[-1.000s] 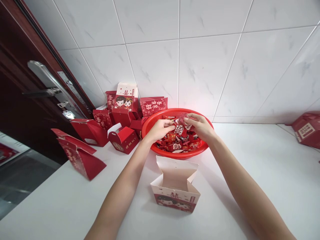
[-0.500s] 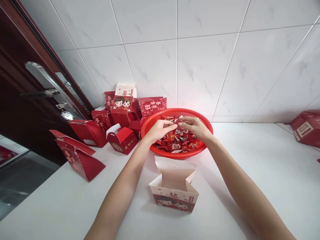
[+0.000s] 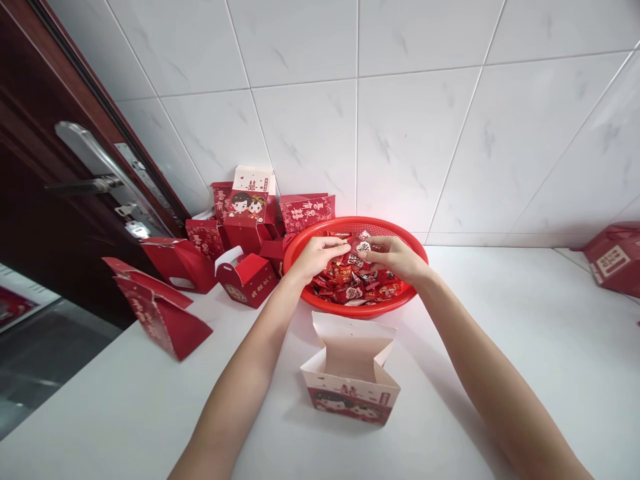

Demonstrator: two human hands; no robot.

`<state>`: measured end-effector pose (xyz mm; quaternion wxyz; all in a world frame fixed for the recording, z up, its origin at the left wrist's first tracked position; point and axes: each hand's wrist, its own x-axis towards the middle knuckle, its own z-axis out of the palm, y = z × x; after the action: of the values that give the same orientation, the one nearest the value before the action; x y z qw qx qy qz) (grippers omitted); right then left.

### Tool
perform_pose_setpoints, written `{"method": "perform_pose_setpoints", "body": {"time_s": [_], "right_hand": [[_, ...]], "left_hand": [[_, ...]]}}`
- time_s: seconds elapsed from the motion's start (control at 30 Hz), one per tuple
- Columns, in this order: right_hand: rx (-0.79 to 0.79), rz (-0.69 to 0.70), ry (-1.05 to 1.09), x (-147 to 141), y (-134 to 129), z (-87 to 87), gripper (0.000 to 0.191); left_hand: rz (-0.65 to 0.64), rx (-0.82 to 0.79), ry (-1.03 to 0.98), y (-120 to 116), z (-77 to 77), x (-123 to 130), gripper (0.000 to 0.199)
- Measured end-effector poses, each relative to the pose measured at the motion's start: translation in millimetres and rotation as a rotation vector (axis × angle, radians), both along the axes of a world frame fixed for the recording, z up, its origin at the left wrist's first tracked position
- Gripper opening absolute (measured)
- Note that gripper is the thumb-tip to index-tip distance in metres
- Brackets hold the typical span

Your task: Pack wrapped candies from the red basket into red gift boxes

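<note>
Nearest you, an open box (image 3: 347, 404) stands on the counter (image 3: 470, 347), its mouth up and its flaps spread. Just beyond it sits the red basket (image 3: 357, 311), with wrapped packets (image 3: 345, 275) heaped inside.

Your hands meet above the heap. Your right hand (image 3: 395, 259) pinches one packet (image 3: 363, 247) between thumb and fingertips, nearly closed on it. Your left hand (image 3: 323, 255) has thumb and fingers drawn close at the packet's left edge — whether it grips or only touches cannot be told.

Handling: expect the packet to be light, with a thin wrapper that may slip between dry fingertips. The contents are hidden; treat them as breakable and press gently. Hold by the edges or crimped ends — not across the middle. The box looks like thin card; steady it by its side walls, as the flaps are likely to bend.

Left of the basket stand more red boxes (image 3: 249, 279). Behind everything rises the tiled wall (image 3: 400, 147).
</note>
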<state>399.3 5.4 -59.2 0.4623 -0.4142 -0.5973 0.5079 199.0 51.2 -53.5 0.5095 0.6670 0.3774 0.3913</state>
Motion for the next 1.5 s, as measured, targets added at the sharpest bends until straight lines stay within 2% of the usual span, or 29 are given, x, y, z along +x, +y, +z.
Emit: {"method": "perform_pose_setpoints", "body": {"time_s": [0.23,0.37,0.47,0.63,0.73,0.87,1.0,1.2,1.37,1.5], "right_hand": [[-0.01,-0.004,0.024,-1,-2,2.1,0.036],[0.009,-0.034,-0.015,1,-3,5.4,0.035],[0.043,-0.115,0.021,5,-2,5.1,0.038],[0.037,-0.296,0.117,10,7,-4.5,0.044],[0.02,-0.319,0.105,10,10,-8.8,0.045],[0.03,-0.32,0.082,9,10,-9.2,0.046],[0.012,-0.318,0.076,9,10,-8.8,0.042],[0.01,-0.292,0.074,9,8,-7.7,0.038],[0.016,-0.291,0.067,7,5,-4.9,0.037],[0.005,-0.288,0.056,7,5,-5.0,0.038]], "left_hand": [[-0.032,-0.096,-0.058,1,-0.3,-1,0.044],[-0.01,-0.072,-0.07,3,-2.1,-2,0.039],[0.039,-0.013,-0.009,9,-5.5,-8,0.03],[0.079,0.22,0.358,18,-9.8,-17,0.022],[-0.041,0.312,0.715,20,-6.4,-10,0.027],[-0.253,0.363,1.105,22,2.3,6,0.046],[-0.266,0.36,1.287,24,6.1,22,0.045],[-0.311,0.392,1.334,23,-5.9,32,0.036],[-0.35,0.257,1.209,32,-16.3,25,0.045],[-0.42,0.204,1.064,39,-17.4,18,0.051]]}}
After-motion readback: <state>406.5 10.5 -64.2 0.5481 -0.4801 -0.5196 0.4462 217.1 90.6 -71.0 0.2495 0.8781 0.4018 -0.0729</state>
